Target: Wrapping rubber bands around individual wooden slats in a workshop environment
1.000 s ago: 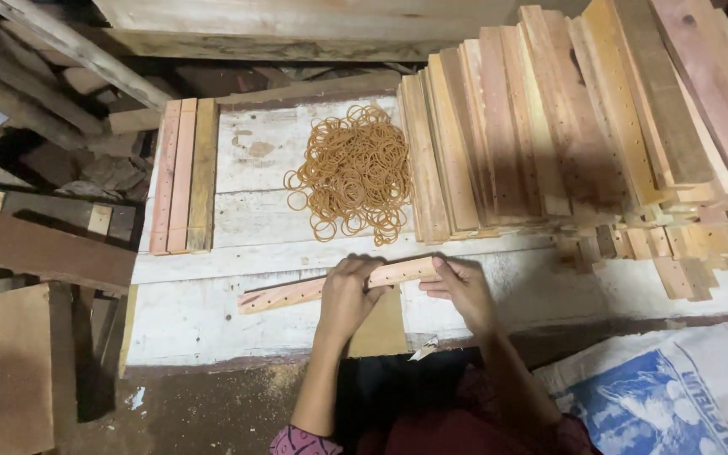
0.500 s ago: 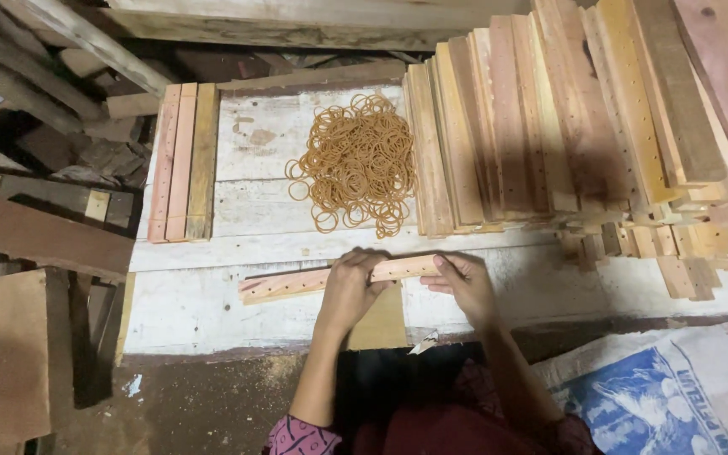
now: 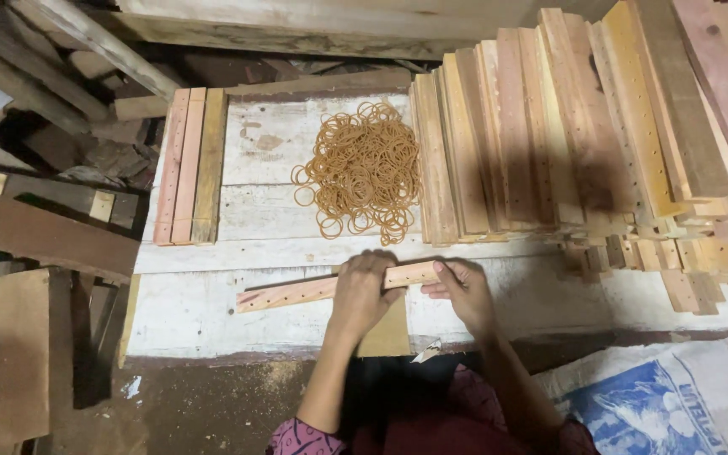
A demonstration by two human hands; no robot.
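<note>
Head view. Whitewashed tabletop [image 3: 212, 312], slat stacks [image 3: 566, 126] leaning at right. Rubber bands [image 3: 362, 168] heaped mid-board, within reach. Drilled slat [image 3: 297, 291] lies along the near edge; left hand [image 3: 362, 291] clenched over its middle, right hand [image 3: 465, 291] pinching its end to steady it.

My arms bare from wrist to above elbow. My left grip [image 3: 362, 291] and right grip [image 3: 465, 291]: no gloves, no rings or watch visible. Short patterned sleeve, pink-purple with dark print, at 7 o'clock. Dark maroon garment at 6 o'clock, folds dim.
</note>
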